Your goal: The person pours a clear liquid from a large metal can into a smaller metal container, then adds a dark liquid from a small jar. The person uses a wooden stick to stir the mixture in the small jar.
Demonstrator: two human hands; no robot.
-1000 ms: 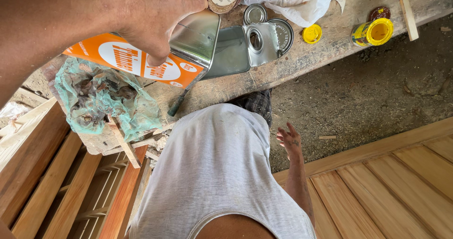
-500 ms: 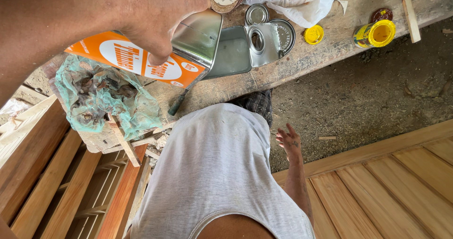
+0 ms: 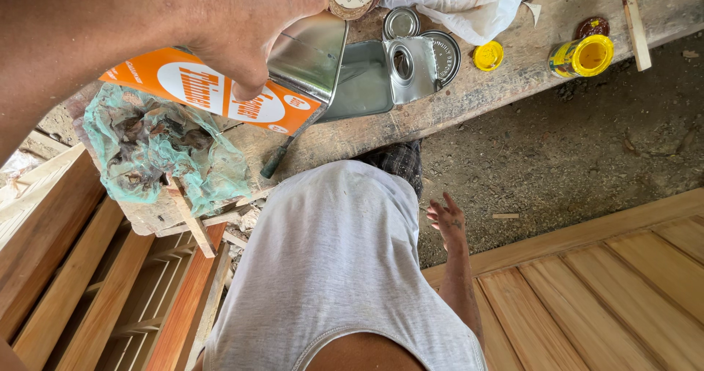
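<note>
My left hand (image 3: 235,26) reaches in from the upper left and grips a rectangular metal can with an orange label (image 3: 213,92). The can is tilted over the worn wooden bench (image 3: 506,85), its bare metal end (image 3: 308,48) pointing right. Just beyond that end a second, cut-open metal tin (image 3: 367,85) lies on the bench with its spout panel (image 3: 407,59) folded back. My right hand (image 3: 447,221) hangs beside my white vest, fingers spread, holding nothing.
A stained teal rag (image 3: 154,144) lies on the bench's left end, next to a green-handled tool (image 3: 277,160). Round lids (image 3: 402,23), a yellow cap (image 3: 488,56), a small yellow tin (image 3: 583,56) and a white bag (image 3: 455,1) sit further right. Wooden panels (image 3: 623,283) lie below.
The can in my left hand has shifted only slightly. My right hand stays at my side.
</note>
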